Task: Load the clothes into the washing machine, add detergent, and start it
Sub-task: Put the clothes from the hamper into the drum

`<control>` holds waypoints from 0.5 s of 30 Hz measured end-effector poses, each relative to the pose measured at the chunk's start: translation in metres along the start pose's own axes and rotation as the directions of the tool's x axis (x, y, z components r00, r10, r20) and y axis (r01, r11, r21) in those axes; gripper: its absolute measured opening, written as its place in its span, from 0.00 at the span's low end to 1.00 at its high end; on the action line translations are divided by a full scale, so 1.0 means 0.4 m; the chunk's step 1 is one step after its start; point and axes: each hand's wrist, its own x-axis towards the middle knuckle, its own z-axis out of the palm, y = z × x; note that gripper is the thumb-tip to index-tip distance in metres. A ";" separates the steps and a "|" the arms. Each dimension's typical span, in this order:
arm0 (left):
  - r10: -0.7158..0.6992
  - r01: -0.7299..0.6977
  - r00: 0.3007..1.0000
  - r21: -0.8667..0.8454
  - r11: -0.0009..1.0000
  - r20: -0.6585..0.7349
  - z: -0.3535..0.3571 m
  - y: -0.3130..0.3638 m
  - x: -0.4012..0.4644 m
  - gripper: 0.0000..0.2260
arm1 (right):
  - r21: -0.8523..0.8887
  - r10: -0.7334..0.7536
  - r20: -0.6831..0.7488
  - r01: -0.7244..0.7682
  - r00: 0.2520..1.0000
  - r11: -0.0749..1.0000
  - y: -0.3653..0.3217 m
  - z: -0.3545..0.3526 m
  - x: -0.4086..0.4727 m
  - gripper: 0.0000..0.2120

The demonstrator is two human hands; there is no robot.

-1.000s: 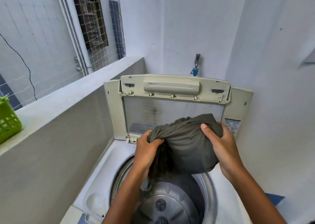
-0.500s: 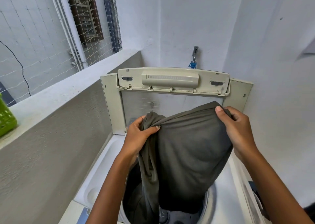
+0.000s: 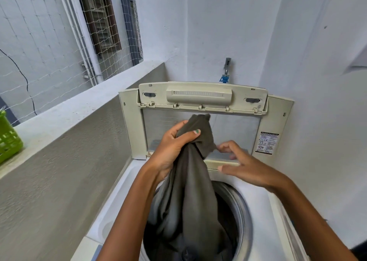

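The white walls are enclosing the corner on the far and right sides, and a grey rendered parapet with a pale ledge is running along the left. Netting is stretching above that ledge, with a shuttered window showing beyond it.

The top-loading washing machine is standing in the corner, its white deck facing up. Its hinged lid is standing upright against the far wall, a printed label showing at the lid's lower right. The round drum opening is lying exposed below the hands.

The grey garment is hanging as one long gathered length from the left hand down into the drum, its lower end lying inside the opening while its top corner is sticking up above the fist.

The left hand is clenching the garment's upper part, thumb pressing across the cloth. The right hand is hovering just beside the garment over the back of the deck, fingers spread and relaxed, grasping nothing; its fingertips are lying near a loose flap of the cloth, and contact cannot be confirmed.

A green plastic basket is sitting on the ledge at the far left, partly out of view. A tap with a blue fitting is projecting from the far wall above the lid.
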 end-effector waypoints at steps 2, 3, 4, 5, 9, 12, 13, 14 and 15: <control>-0.004 0.002 0.998 0.028 1.000 0.069 0.014 -0.001 0.001 0.09 | 0.094 -0.070 0.026 0.067 0.997 0.993 -0.012 0.031 0.014 0.26; -0.007 0.003 0.995 0.040 0.999 0.097 0.020 0.000 0.002 0.09 | 0.115 -0.092 0.041 0.087 0.995 0.990 -0.009 0.048 0.025 0.31; -0.009 0.004 0.993 0.042 0.999 0.117 0.024 0.002 0.002 0.09 | 0.141 -0.094 0.064 0.085 0.993 0.986 -0.005 0.067 0.035 0.35; -0.007 0.003 0.992 0.033 0.999 0.130 0.027 0.005 0.002 0.10 | 0.168 -0.079 0.078 0.065 0.994 0.984 0.007 0.086 0.045 0.38; 0.040 -0.032 0.993 -0.078 0.996 0.111 0.028 0.034 0.002 0.08 | 0.269 0.053 0.114 -0.082 0.992 0.960 0.056 0.176 0.059 0.37; 0.088 -0.081 0.995 -0.108 0.991 0.056 0.012 0.054 0.002 0.09 | 0.375 0.073 0.200 -0.145 0.977 0.915 0.068 0.219 0.043 0.15; 0.106 -0.103 0.994 -0.099 0.990 0.031 0.003 0.059 0.003 0.09 | 0.363 0.073 0.208 -0.146 0.975 0.920 0.069 0.227 0.036 0.05; 0.126 -0.125 0.992 -0.094 0.988 0.002 -0.006 0.061 0.003 0.09 | 0.343 0.069 0.187 -0.131 0.980 0.930 0.069 0.230 0.033 0.06; 0.143 -0.146 0.989 -0.095 0.985 -0.031 -0.015 0.064 0.003 0.09 | 0.307 0.063 0.154 -0.109 0.986 0.946 0.071 0.228 0.032 0.13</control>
